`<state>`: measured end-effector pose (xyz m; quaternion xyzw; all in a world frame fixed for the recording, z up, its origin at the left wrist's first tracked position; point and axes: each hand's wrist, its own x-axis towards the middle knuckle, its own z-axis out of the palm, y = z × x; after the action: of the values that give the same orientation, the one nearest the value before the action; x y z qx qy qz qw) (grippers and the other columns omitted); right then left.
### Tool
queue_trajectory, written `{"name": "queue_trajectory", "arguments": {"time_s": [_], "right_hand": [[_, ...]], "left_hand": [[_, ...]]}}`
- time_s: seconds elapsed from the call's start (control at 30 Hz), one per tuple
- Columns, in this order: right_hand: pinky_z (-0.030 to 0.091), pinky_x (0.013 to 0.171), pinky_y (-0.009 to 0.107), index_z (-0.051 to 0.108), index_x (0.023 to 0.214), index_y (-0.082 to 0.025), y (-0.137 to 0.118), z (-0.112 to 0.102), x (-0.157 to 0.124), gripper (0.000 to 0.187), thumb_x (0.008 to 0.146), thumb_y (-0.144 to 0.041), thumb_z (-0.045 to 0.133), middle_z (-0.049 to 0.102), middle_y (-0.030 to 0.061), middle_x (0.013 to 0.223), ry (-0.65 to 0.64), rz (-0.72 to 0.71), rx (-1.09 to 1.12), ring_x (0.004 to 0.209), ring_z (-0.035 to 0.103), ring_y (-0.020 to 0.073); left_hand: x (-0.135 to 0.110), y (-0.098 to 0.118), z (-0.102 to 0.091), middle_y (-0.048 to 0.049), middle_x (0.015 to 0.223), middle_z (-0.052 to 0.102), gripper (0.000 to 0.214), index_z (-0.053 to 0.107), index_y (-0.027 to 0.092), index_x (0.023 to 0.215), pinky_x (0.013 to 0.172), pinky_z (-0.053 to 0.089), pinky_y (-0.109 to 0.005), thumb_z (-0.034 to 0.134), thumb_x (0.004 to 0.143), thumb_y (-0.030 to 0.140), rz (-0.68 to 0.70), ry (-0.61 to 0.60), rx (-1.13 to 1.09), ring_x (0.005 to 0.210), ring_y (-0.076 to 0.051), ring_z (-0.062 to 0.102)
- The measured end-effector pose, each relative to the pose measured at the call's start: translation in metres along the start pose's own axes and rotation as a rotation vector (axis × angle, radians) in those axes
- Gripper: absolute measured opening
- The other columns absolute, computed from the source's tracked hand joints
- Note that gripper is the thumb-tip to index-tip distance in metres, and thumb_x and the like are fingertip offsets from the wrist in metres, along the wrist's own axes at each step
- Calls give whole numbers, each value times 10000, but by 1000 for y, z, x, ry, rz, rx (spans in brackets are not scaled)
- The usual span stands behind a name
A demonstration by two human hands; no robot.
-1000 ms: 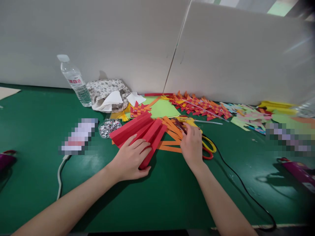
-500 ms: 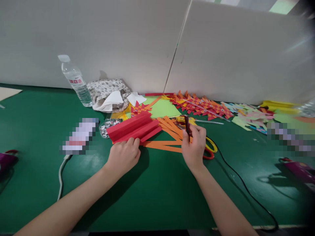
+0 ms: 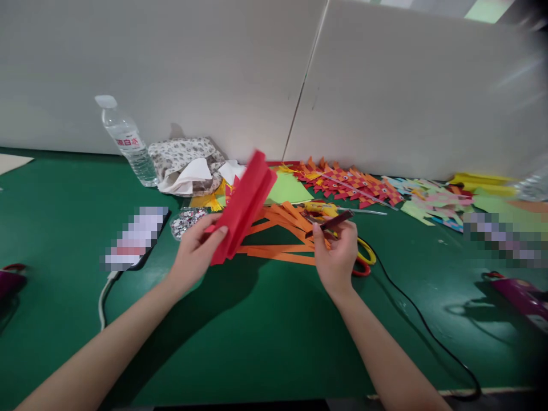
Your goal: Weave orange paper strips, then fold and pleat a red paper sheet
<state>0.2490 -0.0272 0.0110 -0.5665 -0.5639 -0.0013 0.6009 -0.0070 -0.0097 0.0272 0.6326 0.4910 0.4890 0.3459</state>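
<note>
My left hand [image 3: 194, 251] grips a stack of folded red paper [image 3: 245, 201] by its lower end and holds it tilted up off the green table [image 3: 274, 342]. My right hand [image 3: 338, 254] pinches a thin dark red strip [image 3: 330, 221] between thumb and fingers, just above a pile of orange paper strips [image 3: 280, 234]. Scissors with yellow and red handles [image 3: 363, 257] lie right beside my right hand.
A water bottle [image 3: 124, 140], a patterned cloth pouch [image 3: 188, 162] with white tissue and a box of googly eyes [image 3: 186, 220] sit at back left. Woven red-orange paper fish [image 3: 351, 185] and pastel ones [image 3: 432, 205] line the back. A black cable [image 3: 423, 325] runs right; a phone [image 3: 135, 237] lies left.
My left hand has lifted the red paper stack off the table and tipped it upright. My right hand has picked the dark red strip up from the orange pile.
</note>
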Motion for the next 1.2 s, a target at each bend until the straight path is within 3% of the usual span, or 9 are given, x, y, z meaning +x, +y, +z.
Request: {"name": "queue_trajectory", "arguments": {"time_s": [0.1, 0.2, 0.3, 0.47, 0.6, 0.83, 0.97, 1.1, 1.2], "right_hand": [[549, 732, 372, 532, 926, -210, -2, 1, -1, 188, 834, -340, 631, 563, 80, 950, 11, 104, 98, 858, 618, 219], [518, 709, 342, 521, 833, -212, -5, 0, -2, 194, 812, -340, 665, 549, 33, 831, 40, 97, 62, 764, 593, 187], [481, 634, 303, 503, 816, -216, -8, -1, -3, 201, 827, -347, 655, 528, 0, 757, 54, 93, 56, 659, 555, 149], [416, 442, 241, 445, 903, -244, -5, -1, -6, 144, 935, -373, 500, 473, -57, 653, 64, 39, 359, 453, 469, 96], [422, 475, 241, 481, 916, -238, -2, -2, -6, 110, 953, -341, 476, 467, -67, 611, 61, -30, 372, 455, 470, 94], [392, 555, 276, 531, 629, -198, -8, -6, -9, 322, 920, -334, 506, 515, -5, 571, -402, -57, 32, 556, 524, 143], [389, 588, 283, 552, 615, -196, -8, -4, -9, 362, 925, -358, 461, 551, 17, 607, -478, 19, -24, 601, 548, 159], [378, 486, 252, 535, 574, -197, -3, -9, 3, 398, 895, -393, 406, 542, 11, 560, -466, 344, 260, 503, 506, 136], [393, 420, 251, 588, 625, -173, -1, -18, 13, 466, 875, -474, 335, 592, 26, 552, -882, 626, 569, 400, 504, 127]], "left_hand": [[5, 6, -4, 19, 801, 645, 168, 591, 221, 897, 557, 470, -234, 635, 758, 303, -126, 141, -487, 614, -122, 613], [8, 7, -2, 39, 618, 600, 146, 549, 191, 749, 541, 465, -227, 673, 683, 231, -241, 183, -708, 568, -122, 626], [7, 3, 3, 34, 612, 633, 169, 562, 176, 733, 556, 476, -226, 695, 649, 238, -364, 142, -771, 619, -150, 668], [1, -3, 15, 0, 643, 660, 246, 535, 161, 725, 525, 452, -222, 737, 663, 288, -510, 2, -782, 704, -219, 714], [-1, -4, 18, -34, 732, 675, 253, 549, 149, 773, 540, 458, -237, 722, 713, 323, -535, -121, -757, 765, -255, 720], [1, -5, 19, -36, 841, 640, 277, 516, 166, 770, 582, 477, -260, 674, 750, 392, -586, -235, -782, 876, -280, 699], [0, -5, 20, -51, 813, 652, 290, 526, 167, 792, 608, 486, -273, 657, 769, 425, -583, -258, -746, 889, -281, 688], [0, -5, 19, -78, 834, 686, 255, 547, 161, 815, 618, 488, -282, 627, 785, 402, -580, -231, -756, 840, -267, 691], [2, -3, 18, -97, 922, 703, 233, 591, 143, 903, 638, 500, -282, 556, 839, 365, -583, -193, -766, 798, -231, 688]]}}
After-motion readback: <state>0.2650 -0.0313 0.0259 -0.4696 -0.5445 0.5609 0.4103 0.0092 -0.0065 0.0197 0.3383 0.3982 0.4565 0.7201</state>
